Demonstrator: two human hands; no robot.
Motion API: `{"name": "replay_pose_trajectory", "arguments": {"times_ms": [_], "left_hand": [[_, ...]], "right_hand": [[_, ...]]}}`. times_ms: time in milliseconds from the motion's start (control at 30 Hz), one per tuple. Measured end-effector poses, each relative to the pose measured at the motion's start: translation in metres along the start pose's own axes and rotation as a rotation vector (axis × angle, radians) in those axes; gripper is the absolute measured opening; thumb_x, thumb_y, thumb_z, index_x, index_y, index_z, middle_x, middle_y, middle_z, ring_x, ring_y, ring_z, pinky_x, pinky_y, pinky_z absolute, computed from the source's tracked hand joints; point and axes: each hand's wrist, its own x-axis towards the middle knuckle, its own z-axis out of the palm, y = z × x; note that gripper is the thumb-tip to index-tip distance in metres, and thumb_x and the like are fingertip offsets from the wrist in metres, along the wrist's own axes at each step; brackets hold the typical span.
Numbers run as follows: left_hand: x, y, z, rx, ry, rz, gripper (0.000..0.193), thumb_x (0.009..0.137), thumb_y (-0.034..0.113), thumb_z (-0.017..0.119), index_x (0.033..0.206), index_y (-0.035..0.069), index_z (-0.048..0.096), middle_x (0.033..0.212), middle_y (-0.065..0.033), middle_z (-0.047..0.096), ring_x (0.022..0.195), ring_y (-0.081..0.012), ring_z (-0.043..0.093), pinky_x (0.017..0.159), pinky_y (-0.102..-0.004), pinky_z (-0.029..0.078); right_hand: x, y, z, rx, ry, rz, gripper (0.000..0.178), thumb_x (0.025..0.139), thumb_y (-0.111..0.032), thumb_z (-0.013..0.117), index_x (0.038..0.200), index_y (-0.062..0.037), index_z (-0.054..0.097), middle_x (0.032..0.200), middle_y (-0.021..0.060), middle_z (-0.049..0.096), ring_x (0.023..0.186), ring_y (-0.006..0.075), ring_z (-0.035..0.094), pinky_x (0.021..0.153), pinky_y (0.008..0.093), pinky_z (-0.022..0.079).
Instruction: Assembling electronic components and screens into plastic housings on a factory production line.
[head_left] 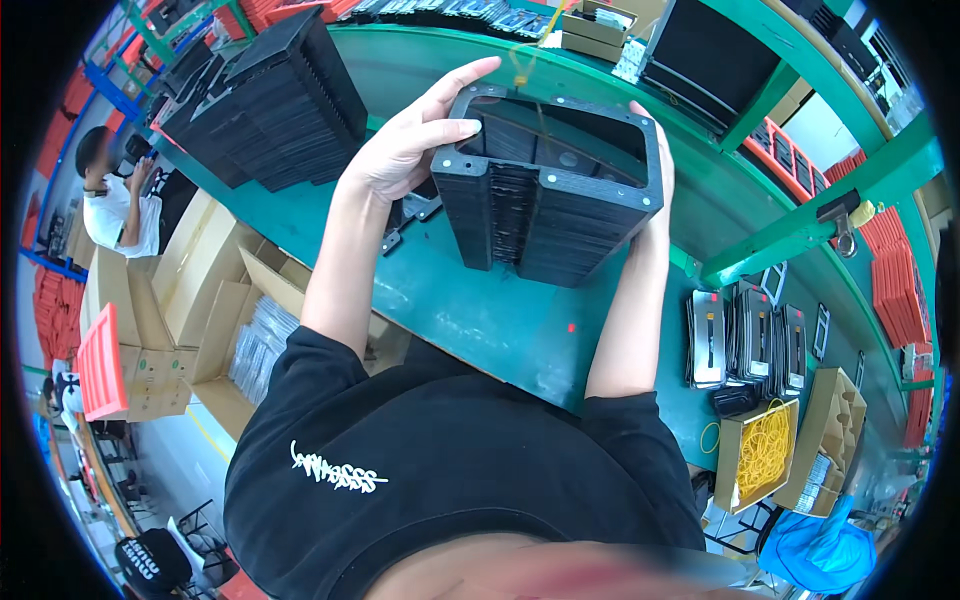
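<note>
A tall stack of black rectangular plastic frames (590, 222) is between my two hands over the green worktable (480, 318). The top frame is open in the middle, with small pale round spots at its corners. My left hand (405, 147) grips the stack's left side, thumb on the top rim and index finger stretched out past it. My right hand (660, 175) is pressed along the right side, and most of its fingers are hidden behind the stack. Whether the stack's base touches the table cannot be made out. Small dark parts (405, 215) lie beside my left wrist.
Larger stacks of black frames (290, 105) stand at the far left. To the right are thin flat panels (707, 340), a box of yellow bands (765, 450) and a divided carton (828, 430). A green post (830, 215) crosses at right. Another person (120, 205) sits at left.
</note>
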Motion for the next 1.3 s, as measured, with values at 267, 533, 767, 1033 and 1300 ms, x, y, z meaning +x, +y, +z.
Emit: {"name": "replay_pose_trajectory", "arguments": {"times_ms": [267,533,767,1033,1300], "left_hand": [[0.001,-0.006,-0.016,0.374,-0.017,-0.002,0.057,0.088,0.029,0.070,0.139,0.005,0.059,0.148,-0.0110,0.047,0.137,-0.0178,0.046,0.113,-0.0326,0.035],[-0.004,-0.021,-0.014,0.519,-0.118,0.524,0.073,0.067,0.046,0.082,0.124,0.002,0.066,0.143,-0.0198,0.048,0.139,-0.0329,0.043,0.114,-0.0433,0.035],[-0.025,-0.022,0.005,0.697,0.095,0.462,0.078,0.060,0.039,0.088,0.127,0.006,0.066,0.142,-0.0192,0.046,0.134,-0.0343,0.047,0.111,-0.0448,0.040],[-0.026,-0.024,0.003,0.754,0.081,0.505,0.083,0.062,0.045,0.083,0.130,0.002,0.065,0.140,-0.0205,0.049,0.136,-0.0347,0.044,0.113,-0.0451,0.037],[-0.024,-0.021,-0.006,0.706,0.015,0.543,0.082,0.063,0.048,0.078,0.130,0.002,0.066,0.135,-0.0181,0.056,0.137,-0.0345,0.043,0.114,-0.0456,0.037]], "right_hand": [[-0.010,0.002,0.007,0.127,-0.065,0.052,0.042,0.106,-0.022,0.051,0.144,-0.0049,0.057,0.133,0.0101,0.064,0.116,0.0208,0.062,0.101,0.0375,0.052],[-0.037,-0.071,-0.008,-0.475,0.261,-0.373,0.029,0.108,-0.027,0.053,0.111,-0.0023,0.069,0.104,0.0069,0.069,0.097,0.0165,0.062,0.093,0.0374,0.050],[-0.104,-0.129,0.051,0.324,-0.427,-0.630,0.005,0.104,-0.013,0.055,0.106,-0.0079,0.056,0.093,0.0133,0.075,0.096,0.0365,0.071,0.102,0.0530,0.048],[-0.094,-0.121,0.062,-0.728,-0.466,-0.897,0.008,0.088,-0.005,0.071,0.091,-0.0076,0.064,0.105,0.0101,0.079,0.103,0.0305,0.074,0.102,0.0497,0.049],[-0.114,-0.145,0.053,-0.748,-0.767,-0.716,0.020,0.073,-0.009,0.073,0.094,-0.0075,0.074,0.098,0.0053,0.078,0.103,0.0245,0.072,0.086,0.0385,0.056]]}}
